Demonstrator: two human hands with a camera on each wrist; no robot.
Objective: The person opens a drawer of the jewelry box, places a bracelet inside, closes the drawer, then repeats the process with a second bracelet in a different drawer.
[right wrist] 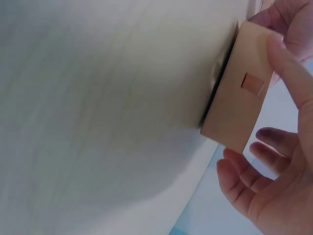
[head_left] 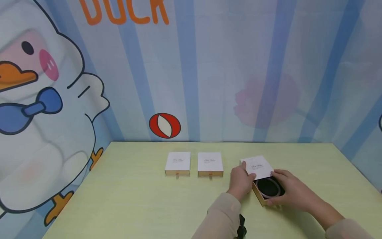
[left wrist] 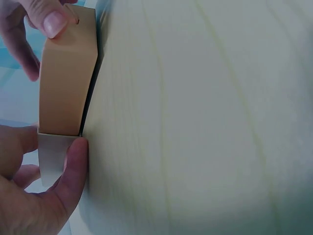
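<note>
A white jewellery box at the right of the head view stands pulled open, its white sleeve [head_left: 259, 167] slid back from a gold drawer [head_left: 259, 194]. Inside the drawer, a pale ring-shaped bangle [head_left: 270, 198] lies on black lining. My left hand [head_left: 241, 179] grips the sleeve by its sides; in the left wrist view its thumb and fingers clasp the white sleeve end [left wrist: 51, 154]. My right hand [head_left: 295, 192] holds the drawer, thumb at the front and fingers at the far side. The right wrist view shows the drawer's front [right wrist: 234, 105] with a small pull tab [right wrist: 253, 84].
Two similar closed boxes stand side by side to the left, one white box [head_left: 178, 162] and another white box [head_left: 210, 162], pull tabs facing me. All rest on a pale yellow table [head_left: 134, 199]. A duck-printed backdrop [head_left: 209, 66] rises behind the table's far edge.
</note>
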